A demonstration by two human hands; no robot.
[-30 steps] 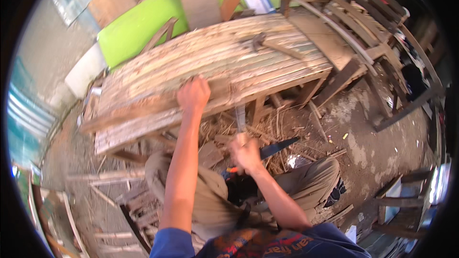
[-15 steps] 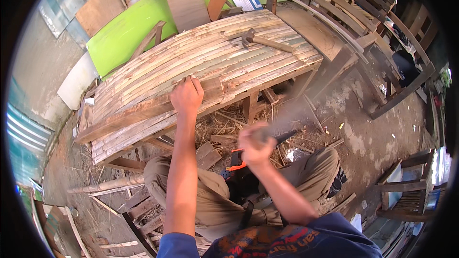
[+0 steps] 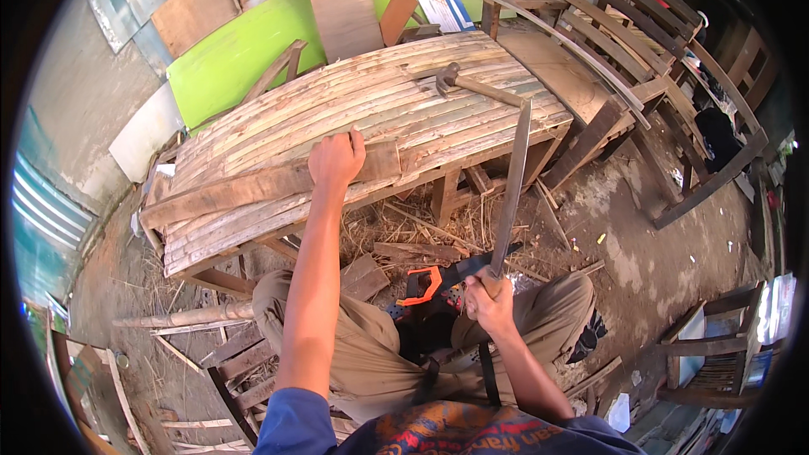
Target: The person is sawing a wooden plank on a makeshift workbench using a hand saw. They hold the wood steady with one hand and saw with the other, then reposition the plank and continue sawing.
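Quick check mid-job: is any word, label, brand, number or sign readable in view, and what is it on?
Shirt: orange and red lettering on dark blue cloth, partly legible; I won't copy the wording.
Long blade in the right hand: no marking I can make out.
Wooden beam under the left hand: none that I can see.
Far right rim: too small and distorted to read.

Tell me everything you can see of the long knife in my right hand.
The long knife has a narrow grey blade, metal by its look, with darker patches. Your right hand grips its handle, mostly hidden. It points up the picture, leaning slightly right. In view, its tip meets the handle end of the hammer; whether they touch, I can't tell.
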